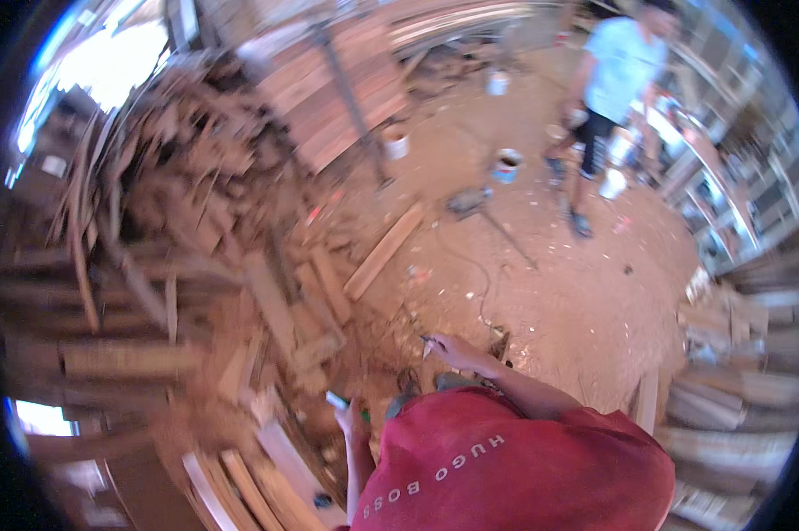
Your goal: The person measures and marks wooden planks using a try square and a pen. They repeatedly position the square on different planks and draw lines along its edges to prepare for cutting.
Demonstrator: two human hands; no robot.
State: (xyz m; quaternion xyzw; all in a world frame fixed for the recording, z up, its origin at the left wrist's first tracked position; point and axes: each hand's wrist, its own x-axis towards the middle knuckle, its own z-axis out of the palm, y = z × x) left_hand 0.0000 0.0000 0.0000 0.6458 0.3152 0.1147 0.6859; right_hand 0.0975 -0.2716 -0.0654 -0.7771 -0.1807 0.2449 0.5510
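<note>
My left hand (pixel 353 423), low in the view, is closed around a small pale blue-white object (pixel 336 401) that sticks out past the fingers. A bit of green shows beside that hand. Farther to the right, my right hand (pixel 453 351) reaches forward with its fingers closed on a short, thin, dark-tipped object (pixel 428 344). Blur hides the exact kind of both held objects. Below the left hand lie several long wooden boards (pixel 280 456), and a loose plank (pixel 384 251) rests on the ground ahead.
A large heap of wood scraps (pixel 206 146) fills the left side. Ahead stand stacked boards (pixel 337 84), a blue-and-white bucket (pixel 505 166) and a white bucket (pixel 395 142). A tool with a long handle (pixel 468 203) lies on the floor. Another person (pixel 625 66) stands at far right, near timber racks.
</note>
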